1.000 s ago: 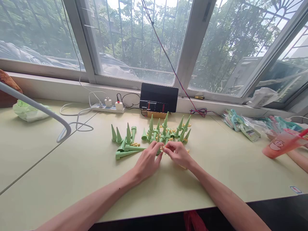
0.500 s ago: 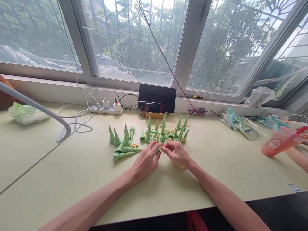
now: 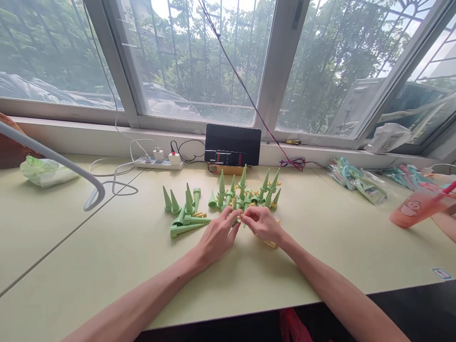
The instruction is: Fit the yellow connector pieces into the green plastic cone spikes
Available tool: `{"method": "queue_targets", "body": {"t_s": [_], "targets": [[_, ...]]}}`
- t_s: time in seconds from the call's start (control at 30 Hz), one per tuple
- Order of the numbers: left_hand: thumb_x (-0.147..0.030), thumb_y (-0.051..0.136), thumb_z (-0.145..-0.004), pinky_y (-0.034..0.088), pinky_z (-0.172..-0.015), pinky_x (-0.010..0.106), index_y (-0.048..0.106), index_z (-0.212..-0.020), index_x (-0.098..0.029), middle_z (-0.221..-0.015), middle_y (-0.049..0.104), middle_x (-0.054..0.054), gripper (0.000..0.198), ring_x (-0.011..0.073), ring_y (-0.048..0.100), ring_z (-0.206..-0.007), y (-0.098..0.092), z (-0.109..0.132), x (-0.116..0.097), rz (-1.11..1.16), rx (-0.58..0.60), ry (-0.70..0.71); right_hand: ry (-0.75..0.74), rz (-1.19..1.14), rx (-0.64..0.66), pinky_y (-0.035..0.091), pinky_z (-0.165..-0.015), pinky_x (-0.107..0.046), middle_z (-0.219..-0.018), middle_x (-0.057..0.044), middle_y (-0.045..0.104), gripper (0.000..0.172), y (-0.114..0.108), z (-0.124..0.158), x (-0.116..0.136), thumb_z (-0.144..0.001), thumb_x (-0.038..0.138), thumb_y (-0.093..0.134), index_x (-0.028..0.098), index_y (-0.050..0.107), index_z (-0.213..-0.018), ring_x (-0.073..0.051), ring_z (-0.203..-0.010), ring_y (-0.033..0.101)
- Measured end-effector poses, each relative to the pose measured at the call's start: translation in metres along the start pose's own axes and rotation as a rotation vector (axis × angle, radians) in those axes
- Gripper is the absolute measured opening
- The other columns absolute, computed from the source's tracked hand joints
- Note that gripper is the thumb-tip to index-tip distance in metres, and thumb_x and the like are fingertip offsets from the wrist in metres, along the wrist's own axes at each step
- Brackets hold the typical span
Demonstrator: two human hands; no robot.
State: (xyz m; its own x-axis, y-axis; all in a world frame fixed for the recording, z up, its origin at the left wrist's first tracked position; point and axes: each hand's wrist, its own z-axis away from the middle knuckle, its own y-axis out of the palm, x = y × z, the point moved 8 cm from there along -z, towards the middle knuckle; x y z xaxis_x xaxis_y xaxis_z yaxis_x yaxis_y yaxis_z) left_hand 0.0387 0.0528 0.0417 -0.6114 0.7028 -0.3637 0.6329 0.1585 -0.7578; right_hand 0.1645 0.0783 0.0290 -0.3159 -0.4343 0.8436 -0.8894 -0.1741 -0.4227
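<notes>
Several green plastic cone-shaped spikes [image 3: 222, 183] with ringed collars stand and lie together in the middle of the table. My left hand [image 3: 218, 236] curls at the front of this cluster, thumb and fingers closed around a green piece that looks like one of the spikes, mostly covered by the fingers. Right beside it, my right hand [image 3: 262, 223] pinches something small at the left hand's fingertips; the pinched thing is too small to name. Left of my hands, spikes lie on their sides [image 3: 188, 229]. Small yellow plastic pieces [image 3: 270, 244] lie under and beside my right wrist.
A dark tablet [image 3: 232, 142] leans by the window behind the spikes. A power strip [image 3: 160, 164] with cables lies to its left. A grey curved bar [image 3: 71, 156] crosses the left side. At right are bagged items [image 3: 368, 187], a pink drink cup [image 3: 409, 209] and another person's arm [image 3: 445, 223].
The whole view has shifted slightly. Both hands stay together at the same spot, with hardly any visible change in their grip.
</notes>
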Motion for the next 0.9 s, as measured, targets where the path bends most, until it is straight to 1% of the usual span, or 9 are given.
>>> {"method": "queue_targets", "body": {"t_s": [0.17,0.3,0.43,0.5,0.6,0.67,0.73,0.8,0.9], "targets": [[-0.019,0.044,-0.096,0.044,-0.054,0.024,0.052,-0.118,-0.022,-0.101,0.055,0.004,0.024,0.0082,0.047,-0.052,-0.003,-0.001,-0.004,-0.042,-0.008,0.034,-0.011,-0.01,0.002,0.035,-0.046,-0.023,-0.051,0.004,0.05,0.031,0.0,0.0,0.003,-0.092,0.04,0.059,0.018,0.058,-0.07,-0.01,-0.046,0.045],[-0.018,0.044,-0.096,0.044,-0.055,0.024,0.051,-0.118,-0.022,-0.102,0.056,0.005,0.023,0.008,0.048,-0.052,-0.003,-0.001,-0.005,-0.057,-0.014,0.049,-0.021,0.002,-0.005,0.035,-0.045,-0.023,-0.05,0.004,0.05,0.037,0.001,0.001,0.002,-0.093,0.046,0.058,0.018,0.057,-0.068,-0.01,-0.045,0.044],[-0.02,0.047,-0.095,0.047,-0.057,0.024,0.05,-0.119,-0.022,-0.102,0.056,0.004,0.025,0.0086,0.052,-0.056,-0.001,0.002,0.0,0.009,-0.034,-0.031,-0.056,0.019,-0.028,0.036,-0.046,-0.024,-0.045,0.003,0.046,0.055,0.001,0.003,0.0,-0.099,0.054,0.043,0.018,0.054,-0.058,-0.009,-0.042,0.042],[-0.019,0.048,-0.094,0.047,-0.058,0.025,0.051,-0.119,-0.023,-0.102,0.057,0.003,0.026,0.0087,0.052,-0.056,0.001,0.003,0.002,0.031,-0.029,-0.072,-0.074,0.016,-0.079,0.036,-0.046,-0.024,-0.043,0.002,0.044,0.064,-0.004,0.004,-0.001,-0.1,0.059,0.035,0.018,0.054,-0.055,-0.01,-0.041,0.042],[-0.018,0.048,-0.093,0.047,-0.058,0.025,0.05,-0.12,-0.023,-0.104,0.058,0.004,0.028,0.0089,0.053,-0.056,0.005,0.006,-0.001,0.013,-0.011,-0.092,-0.066,-0.016,-0.222,0.034,-0.044,-0.025,-0.041,0.002,0.043,0.068,-0.017,0.007,-0.004,-0.099,0.064,0.031,0.018,0.055,-0.055,-0.01,-0.039,0.04],[-0.019,0.048,-0.093,0.045,-0.057,0.025,0.049,-0.122,-0.023,-0.105,0.059,0.004,0.029,0.0098,0.054,-0.058,0.007,0.007,-0.004,-0.017,0.003,-0.09,-0.053,-0.046,-0.312,0.031,-0.041,-0.025,-0.04,0.003,0.04,0.069,-0.025,0.011,-0.006,-0.098,0.066,0.031,0.018,0.055,-0.053,-0.01,-0.037,0.038],[-0.019,0.048,-0.093,0.045,-0.057,0.025,0.047,-0.125,-0.023,-0.105,0.059,0.005,0.032,0.012,0.058,-0.062,0.009,0.008,-0.008,-0.047,0.012,-0.082,-0.048,-0.063,-0.37,0.028,-0.04,-0.025,-0.039,0.003,0.037,0.069,-0.029,0.014,-0.008,-0.098,0.066,0.032,0.018,0.055,-0.053,-0.009,-0.036,0.036],[-0.02,0.048,-0.093,0.045,-0.057,0.026,0.047,-0.125,-0.023,-0.105,0.06,0.006,0.032,0.0142,0.061,-0.067,0.012,0.01,-0.011,-0.06,0.026,-0.078,-0.058,-0.071,-0.414,0.027,-0.04,-0.025,-0.04,0.003,0.037,0.068,-0.033,0.018,-0.009,-0.098,0.065,0.033,0.019,0.054,-0.053,-0.009,-0.036,0.035],[-0.019,0.048,-0.093,0.044,-0.055,0.026,0.047,-0.125,-0.022,-0.108,0.06,0.007,0.032,0.0147,0.061,-0.066,0.018,0.012,-0.013,-0.062,0.068,-0.087,-0.047,-0.059,-0.469,0.027,-0.04,-0.026,-0.04,0.003,0.036,0.067,-0.037,0.023,-0.01,-0.099,0.064,0.033,0.019,0.054,-0.052,-0.01,-0.037,0.034]]}}
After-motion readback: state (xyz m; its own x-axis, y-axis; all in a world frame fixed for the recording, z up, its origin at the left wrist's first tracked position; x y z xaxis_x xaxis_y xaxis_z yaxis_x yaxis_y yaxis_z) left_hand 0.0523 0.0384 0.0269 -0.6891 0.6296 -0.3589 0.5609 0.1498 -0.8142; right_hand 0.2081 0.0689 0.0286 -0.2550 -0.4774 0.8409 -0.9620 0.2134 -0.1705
